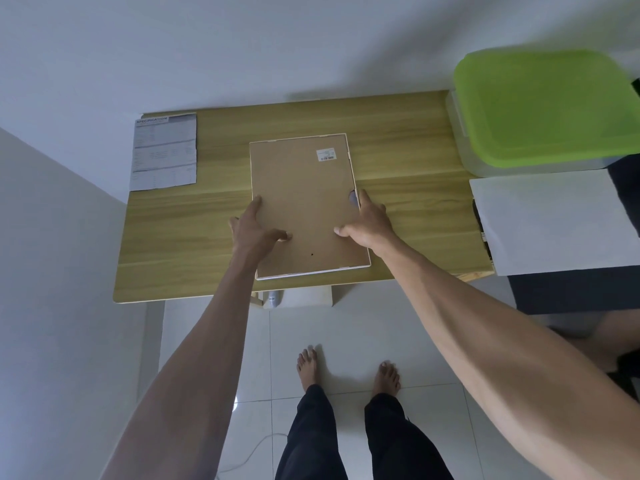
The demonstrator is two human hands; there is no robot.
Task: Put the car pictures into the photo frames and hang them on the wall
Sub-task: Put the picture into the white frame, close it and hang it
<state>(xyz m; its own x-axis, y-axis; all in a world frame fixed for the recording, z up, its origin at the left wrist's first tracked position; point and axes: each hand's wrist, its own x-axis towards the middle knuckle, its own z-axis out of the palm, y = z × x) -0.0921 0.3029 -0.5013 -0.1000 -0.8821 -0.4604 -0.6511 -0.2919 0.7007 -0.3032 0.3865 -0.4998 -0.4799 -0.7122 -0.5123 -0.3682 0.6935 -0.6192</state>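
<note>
A photo frame lies face down on the wooden table, its brown backing board up, a thin white rim around it and a small barcode label near its far right corner. My left hand grips the frame's left edge, thumb on the backing board. My right hand grips the right edge, thumb on the board and fingers wrapped over the rim. No car picture shows.
A printed specification sheet lies at the table's far left. A clear storage box with a green lid stands at the far right, a white sheet in front of it. White walls stand behind and left. My bare feet are on white tiles.
</note>
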